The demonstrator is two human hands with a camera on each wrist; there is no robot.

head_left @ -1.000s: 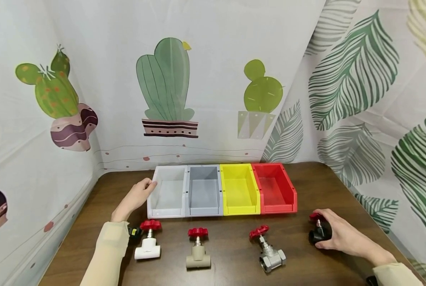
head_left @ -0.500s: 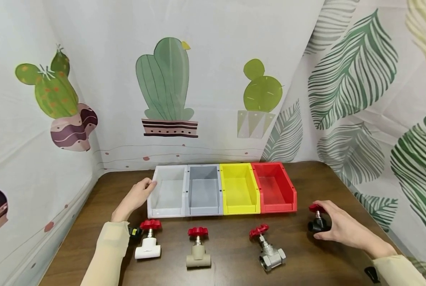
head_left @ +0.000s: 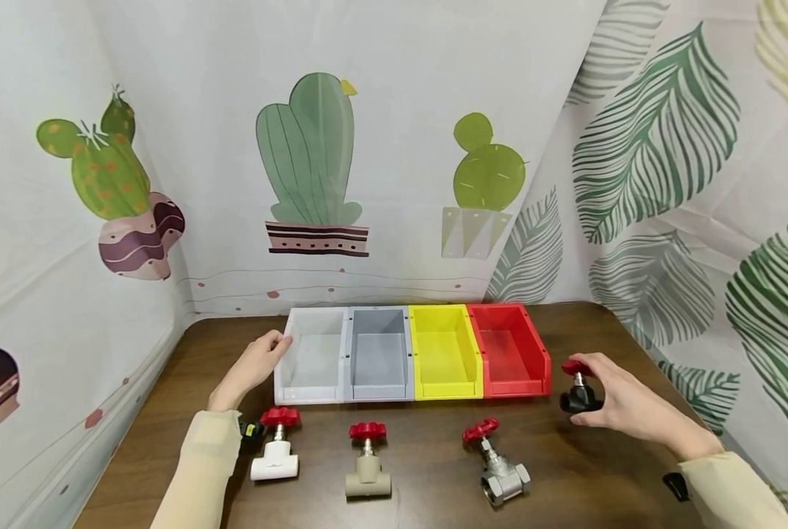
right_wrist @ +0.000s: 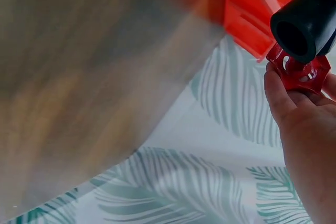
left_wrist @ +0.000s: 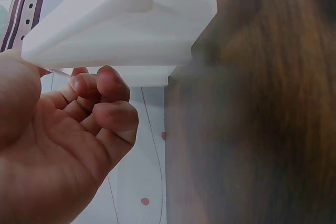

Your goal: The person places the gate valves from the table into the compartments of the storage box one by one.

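Note:
In the head view my right hand [head_left: 628,402] grips a black valve [head_left: 579,399] with a red handwheel, held up over the table to the right of the red bin [head_left: 508,349]. The right wrist view shows the valve's open black pipe end [right_wrist: 304,22], with fingers at its red handwheel [right_wrist: 300,74]. My left hand [head_left: 253,366] holds the left rim of the white bin [head_left: 311,360], thumb over the edge. Its fingers are curled against the outer side of the white bin [left_wrist: 142,40] in the left wrist view.
Along the front of the table [head_left: 434,470] lie a white valve [head_left: 275,463], a beige valve [head_left: 367,477] and a metal valve [head_left: 503,477], each with a red handwheel. A grey bin [head_left: 378,360] and a yellow bin [head_left: 445,353] stand between the white and red ones.
My right hand has lifted the black valve and carried it away from me and slightly left, closer to the red bin. The left hand stays on the white bin's rim.

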